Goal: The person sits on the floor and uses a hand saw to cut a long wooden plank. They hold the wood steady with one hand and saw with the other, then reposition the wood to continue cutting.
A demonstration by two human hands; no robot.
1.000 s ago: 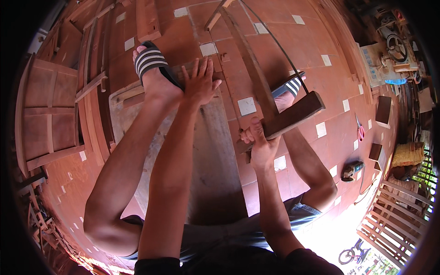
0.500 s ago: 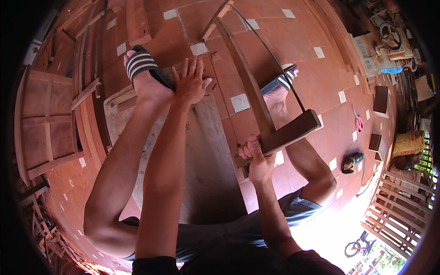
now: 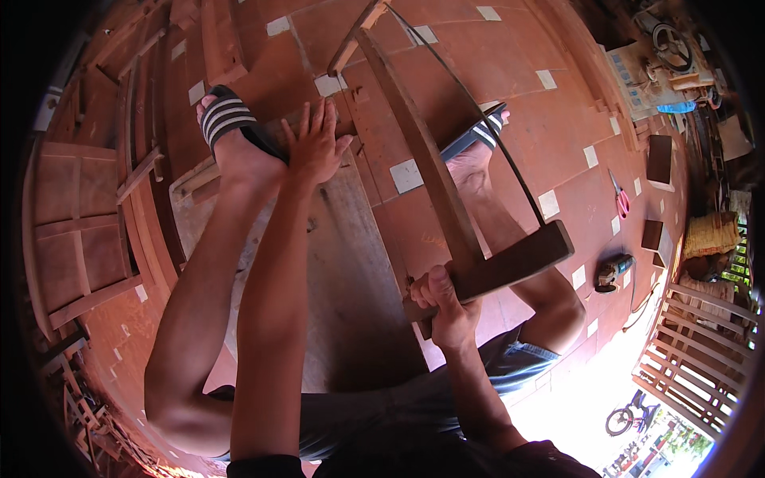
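Note:
My right hand (image 3: 446, 307) is wrapped round the near wooden arm of a frame saw (image 3: 424, 151). The saw stretches away from me, its thin dark blade or cord running along the right side of the middle bar. My left hand (image 3: 317, 155) lies flat with fingers spread, pressing on a short brown wood piece (image 3: 345, 127) at the far end of a low wooden bench (image 3: 343, 263). My left foot in a striped sandal (image 3: 227, 119) rests on that same end. Whether the saw touches the wood piece I cannot tell.
Red tiles with small white squares cover the floor (image 3: 510, 64). To the right lie red-handled scissors (image 3: 621, 199), a power tool (image 3: 613, 272) and dark wood blocks (image 3: 659, 162). A wooden panel frame (image 3: 80, 223) and long boards stand left. A slatted rack (image 3: 701, 342) is at the lower right.
My right hand has come nearer to me with the saw, whose near arm has swung down and slightly right. The view has shifted a little; my left hand stays on the wood piece.

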